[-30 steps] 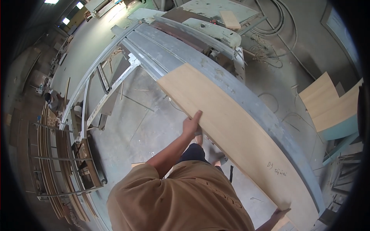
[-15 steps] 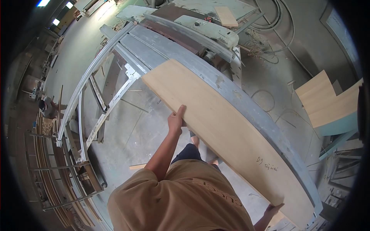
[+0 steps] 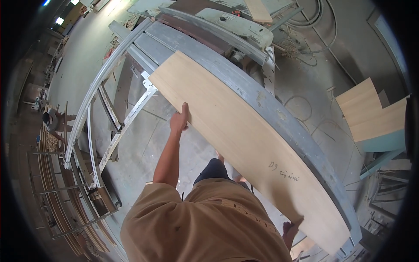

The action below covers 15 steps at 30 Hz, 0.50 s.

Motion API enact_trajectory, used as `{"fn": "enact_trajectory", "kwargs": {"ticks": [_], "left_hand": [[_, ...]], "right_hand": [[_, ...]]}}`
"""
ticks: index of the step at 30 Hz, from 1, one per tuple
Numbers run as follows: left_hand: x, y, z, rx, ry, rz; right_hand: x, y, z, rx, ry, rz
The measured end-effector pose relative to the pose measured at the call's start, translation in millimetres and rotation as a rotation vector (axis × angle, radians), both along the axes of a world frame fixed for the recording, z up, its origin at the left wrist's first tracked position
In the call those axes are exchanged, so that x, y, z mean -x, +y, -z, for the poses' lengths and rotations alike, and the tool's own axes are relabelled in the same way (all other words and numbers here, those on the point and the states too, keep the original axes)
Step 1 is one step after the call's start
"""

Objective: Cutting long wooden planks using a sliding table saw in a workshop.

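Left hand point(image 3: 179, 121) and right hand point(image 3: 291, 229) have shifted left with the pale wooden panel point(image 3: 235, 129) since the earlier frame. Each grasps its near edge: left toward the far-left end, thumb on top; right toward the near-right end (underside grip hidden). Panel lies over the grey metal bed point(image 3: 271, 103), beyond both hands, long axis running far left to near right, along the bed.

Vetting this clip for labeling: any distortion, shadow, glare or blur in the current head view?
Head view: long grey metal table looks bowed, corners go black; head view: soft shadow on the long pale wooden board near the bare right hand; head view: small white light glares at upper left; head view: bare left hand fairly sharp, far left background dim and soft.
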State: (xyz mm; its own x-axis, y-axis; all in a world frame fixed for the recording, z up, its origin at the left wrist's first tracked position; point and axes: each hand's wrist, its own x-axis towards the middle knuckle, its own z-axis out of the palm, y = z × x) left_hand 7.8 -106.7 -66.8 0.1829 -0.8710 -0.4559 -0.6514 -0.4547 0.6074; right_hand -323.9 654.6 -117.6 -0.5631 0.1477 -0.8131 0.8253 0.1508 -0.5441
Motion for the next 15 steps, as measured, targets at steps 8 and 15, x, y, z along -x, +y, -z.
{"fn": "enact_trajectory", "kwargs": {"ticks": [8,15], "left_hand": [[11.5,55.9,50.0,0.144,0.424,-0.186],[118.4,189.8,65.1,0.276,0.932,-0.378]], "right_hand": [[41.0,-52.9,-47.6,-0.447,0.189,-1.241],[124.0,-233.5,-48.6,-0.443,1.112,-1.336]]}}
